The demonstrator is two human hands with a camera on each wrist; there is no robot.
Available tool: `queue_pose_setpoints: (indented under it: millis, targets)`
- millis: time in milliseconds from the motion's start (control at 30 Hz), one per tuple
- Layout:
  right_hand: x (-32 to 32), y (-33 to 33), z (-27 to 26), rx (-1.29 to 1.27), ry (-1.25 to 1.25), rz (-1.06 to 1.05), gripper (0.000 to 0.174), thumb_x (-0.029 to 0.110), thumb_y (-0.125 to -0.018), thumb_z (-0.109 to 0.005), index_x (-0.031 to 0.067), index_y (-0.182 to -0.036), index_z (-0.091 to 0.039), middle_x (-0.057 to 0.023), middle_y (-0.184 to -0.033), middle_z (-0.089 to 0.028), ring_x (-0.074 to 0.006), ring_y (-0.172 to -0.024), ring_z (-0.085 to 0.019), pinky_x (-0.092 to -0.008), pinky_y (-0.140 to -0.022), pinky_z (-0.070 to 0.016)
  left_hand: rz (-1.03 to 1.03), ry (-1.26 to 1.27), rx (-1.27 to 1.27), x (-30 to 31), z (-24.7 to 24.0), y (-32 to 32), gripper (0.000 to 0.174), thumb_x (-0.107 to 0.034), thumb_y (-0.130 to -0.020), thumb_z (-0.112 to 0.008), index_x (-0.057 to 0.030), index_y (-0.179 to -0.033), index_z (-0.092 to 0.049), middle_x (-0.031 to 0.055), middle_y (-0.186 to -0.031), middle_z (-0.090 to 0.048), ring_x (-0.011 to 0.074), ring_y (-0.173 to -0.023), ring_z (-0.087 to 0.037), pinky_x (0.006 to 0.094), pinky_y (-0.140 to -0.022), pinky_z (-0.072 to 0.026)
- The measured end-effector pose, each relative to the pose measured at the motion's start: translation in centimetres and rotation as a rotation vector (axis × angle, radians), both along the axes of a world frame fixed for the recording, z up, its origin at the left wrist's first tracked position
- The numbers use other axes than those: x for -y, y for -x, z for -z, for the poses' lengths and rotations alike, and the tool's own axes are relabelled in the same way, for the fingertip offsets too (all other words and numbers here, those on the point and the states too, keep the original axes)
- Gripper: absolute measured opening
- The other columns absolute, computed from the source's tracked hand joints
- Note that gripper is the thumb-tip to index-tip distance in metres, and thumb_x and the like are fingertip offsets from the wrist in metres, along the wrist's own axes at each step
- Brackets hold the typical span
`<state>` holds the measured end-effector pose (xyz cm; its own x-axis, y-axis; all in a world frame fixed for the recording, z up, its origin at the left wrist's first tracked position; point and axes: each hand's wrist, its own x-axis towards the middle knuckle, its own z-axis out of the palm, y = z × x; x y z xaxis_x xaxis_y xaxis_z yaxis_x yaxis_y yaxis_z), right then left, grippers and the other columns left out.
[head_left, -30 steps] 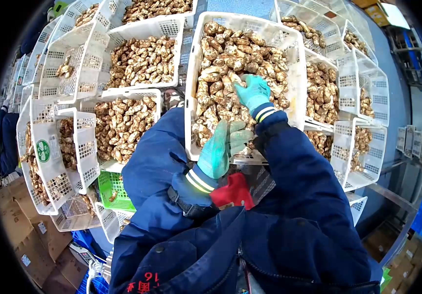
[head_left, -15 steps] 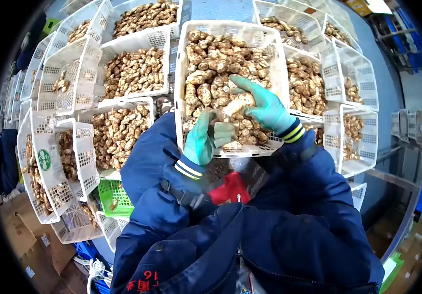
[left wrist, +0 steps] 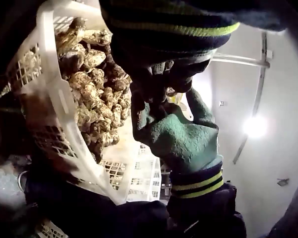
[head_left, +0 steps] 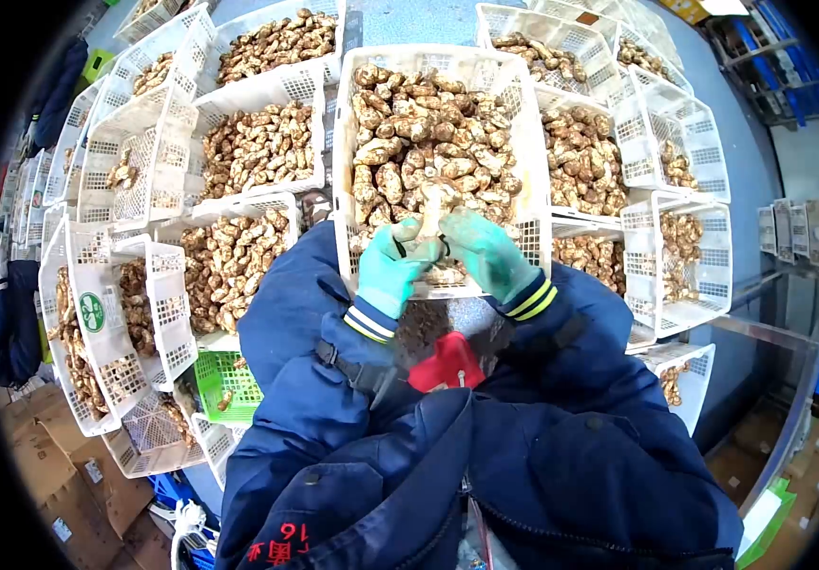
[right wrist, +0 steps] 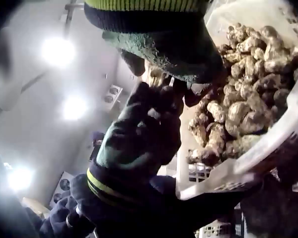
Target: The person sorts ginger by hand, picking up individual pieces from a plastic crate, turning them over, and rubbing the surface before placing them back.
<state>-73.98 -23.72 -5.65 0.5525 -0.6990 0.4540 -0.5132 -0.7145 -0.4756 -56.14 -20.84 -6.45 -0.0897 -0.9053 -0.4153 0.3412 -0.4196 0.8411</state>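
Observation:
In the head view, a pale mushroom (head_left: 438,201) is held between both gloved hands above the near end of a white crate (head_left: 540,180) of brown mushrooms. The left hand (head_left: 393,263) grips it from the left with curled fingers. From the right, the right hand (head_left: 487,255) pinches it, the fingertips of both hands close together. The left wrist view has the left hand (left wrist: 166,64) at the top and the right hand (left wrist: 181,136) below. The right wrist view shows part of the mushroom (right wrist: 154,75) between the right hand (right wrist: 164,52) and left hand (right wrist: 139,134).
More white crates of mushrooms stand on both sides, such as one at the left (head_left: 295,90) and one at the right (head_left: 680,142). A small green basket (head_left: 229,380) sits lower left. A red object (head_left: 447,363) lies below the central crate. Cardboard (head_left: 77,475) is at lower left.
The right hand reached into the crate, picked up a mushroom and brought it toward the near edge. The left hand closed from an open pose onto it. The view shifted slightly.

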Motion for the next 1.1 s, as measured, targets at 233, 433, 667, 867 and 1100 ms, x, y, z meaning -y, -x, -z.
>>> queue_pose_setpoints:
  millis: [233, 433, 667, 867, 1100]
  targets:
    - [-0.7, -2.2, 0.4, 0.97, -1.18, 0.137, 0.024, 0.01, -0.085, -0.054, -0.0026, -0.106, -0.06, -0.0072, -0.101, -0.062, -0.0174, -0.09, -0.06, -0.0264, -0.079, -0.0489, 0.066, 0.179, 0.063, -0.7, -0.6, 0.4, 0.022, 0.0, -0.078, -0.073, -0.0032, -0.094, -0.059, -0.0006, -0.088, -0.06, 0.0077, -0.077, -0.058, 0.0225, -0.066, -0.0484]
    - [-0.5, 1.3, 2.4, 0.476, -0.597, 0.028, 0.015, 0.009, -0.087, -0.05, 0.0, -0.097, -0.059, -0.0087, -0.103, -0.061, -0.0171, -0.095, -0.056, -0.0264, -0.082, -0.0459, 0.116, 0.252, -0.11, -0.5, 1.1, -0.5, 0.02, -0.001, -0.082, -0.068, -0.0026, -0.1, -0.06, 0.0061, -0.094, -0.063, 0.0126, -0.08, -0.062, 0.0261, -0.071, -0.0519]
    - [0.1, 1.5, 1.0, 0.653, -0.659, -0.236, 0.023, 0.016, -0.084, -0.054, -0.0035, -0.093, -0.062, -0.0098, -0.1, -0.063, -0.0215, -0.092, -0.061, -0.0331, -0.079, -0.0499, 0.353, -0.141, -0.852, -0.3, -2.1, 0.0, 0.05, -0.04, -0.099, -0.039, -0.0062, -0.136, -0.037, 0.0158, -0.115, -0.058, 0.0269, -0.101, -0.058, 0.0312, -0.083, -0.0489]
    - [-0.4, -0.4, -1.7, 1.032, -1.415, -0.467, 0.039, 0.027, -0.085, -0.056, -0.0073, -0.102, -0.061, -0.0113, -0.105, -0.063, -0.0216, -0.091, -0.061, -0.0313, -0.076, -0.0505, 0.459, -0.203, -0.763, -0.1, -1.0, -0.2, 0.051, -0.045, -0.099, -0.034, -0.0036, -0.127, -0.043, 0.0152, -0.104, -0.062, 0.0225, -0.076, -0.065, 0.0226, -0.054, -0.0496]
    - [-1.4, -1.0, 0.1, 0.837, -0.97, -0.062, 0.025, 0.023, -0.09, -0.053, -0.0003, -0.089, -0.062, -0.0118, -0.096, -0.065, -0.0183, -0.081, -0.061, -0.0298, -0.067, -0.0492, 0.431, 0.023, -0.237, -0.7, -1.8, -0.4, 0.059, -0.047, -0.099, -0.032, -0.0012, -0.081, -0.063, 0.0067, -0.052, -0.057, 0.0139, -0.04, -0.052, 0.0217, -0.036, -0.0366]
